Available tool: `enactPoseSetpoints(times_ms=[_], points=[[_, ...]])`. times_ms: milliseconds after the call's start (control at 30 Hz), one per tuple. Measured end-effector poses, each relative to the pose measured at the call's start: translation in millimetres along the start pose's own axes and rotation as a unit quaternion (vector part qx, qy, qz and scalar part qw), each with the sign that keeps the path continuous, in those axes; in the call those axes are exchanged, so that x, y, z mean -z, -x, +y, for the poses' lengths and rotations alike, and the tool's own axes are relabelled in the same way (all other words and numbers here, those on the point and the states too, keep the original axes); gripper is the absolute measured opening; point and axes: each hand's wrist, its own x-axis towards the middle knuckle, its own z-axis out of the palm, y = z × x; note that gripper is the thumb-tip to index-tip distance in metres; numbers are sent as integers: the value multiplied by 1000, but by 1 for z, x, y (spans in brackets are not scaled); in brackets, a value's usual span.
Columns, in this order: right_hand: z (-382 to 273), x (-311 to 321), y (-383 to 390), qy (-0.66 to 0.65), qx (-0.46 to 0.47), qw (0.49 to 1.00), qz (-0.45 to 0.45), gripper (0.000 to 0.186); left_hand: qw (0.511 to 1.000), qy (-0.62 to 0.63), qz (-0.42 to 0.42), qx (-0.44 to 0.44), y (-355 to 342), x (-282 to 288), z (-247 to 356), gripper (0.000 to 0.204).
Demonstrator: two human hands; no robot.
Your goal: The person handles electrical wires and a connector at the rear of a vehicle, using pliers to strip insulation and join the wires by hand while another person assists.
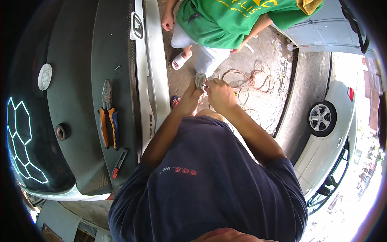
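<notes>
My left hand (192, 97) is closed on a pale grey, roundish object (200, 79), held up in front of my body. My right hand (220, 93) is pinched at that object's right side; whatever small part lies in its fingertips is hidden. To my left, on the dark textured rear panel (80, 129) of a car, lie pliers (109, 121) with orange and blue handles and a red-tipped utility knife (120, 163). Also on it are a white round item (44, 76), a small dark roll (61, 132) and a tiny metal piece (117, 67).
A co-worker in a green shirt (213, 24) stands ahead, beside the car's white edge (157, 60). Orange hoses (262, 80) coil on the concrete floor (278, 60). A concrete ledge (312, 68) runs at the right, with another white car (322, 161) beyond it.
</notes>
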Motion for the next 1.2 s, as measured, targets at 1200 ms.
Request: enactPoseSetpoints(times_ms=[1200], points=[[5, 11, -26, -122, 43, 989, 73, 12, 991, 111, 59, 52, -14, 3, -15, 44]])
